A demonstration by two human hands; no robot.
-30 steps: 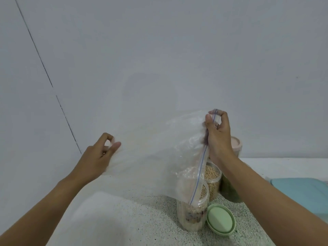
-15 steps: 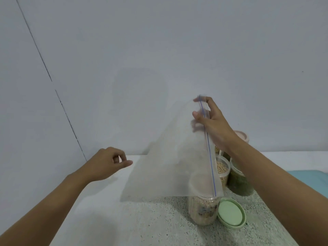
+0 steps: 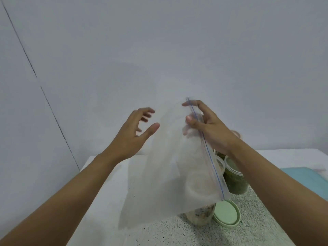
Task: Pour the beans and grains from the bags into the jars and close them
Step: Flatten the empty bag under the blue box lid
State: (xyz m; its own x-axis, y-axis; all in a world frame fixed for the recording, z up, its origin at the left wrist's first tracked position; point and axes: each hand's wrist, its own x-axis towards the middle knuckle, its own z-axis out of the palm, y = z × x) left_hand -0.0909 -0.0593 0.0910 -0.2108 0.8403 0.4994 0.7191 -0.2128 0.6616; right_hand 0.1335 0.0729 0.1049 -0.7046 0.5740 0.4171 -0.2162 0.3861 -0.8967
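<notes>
Head view: my right hand [image 3: 209, 128] pinches the clear bag [image 3: 168, 166] high up by its zip strip [image 3: 207, 153], thumb in front, fingers curled behind the plastic. The bag hangs limp from that grip, the blue zip line running down its right edge, and its lower part drapes in front of the nearest jar [image 3: 200, 216] on the speckled counter [image 3: 177, 231]. My left hand [image 3: 131, 134] is up at the bag's left, fingers spread and loose, gripping nothing; the thumb tip sits right at the plastic's edge, and I can't tell if it touches. The green lid [image 3: 226, 214] lies flat just right of that jar. Behind it stand the green-bean jar [image 3: 236, 180] and the pale-grain jar [image 3: 220, 165], partly hidden by my right wrist
</notes>
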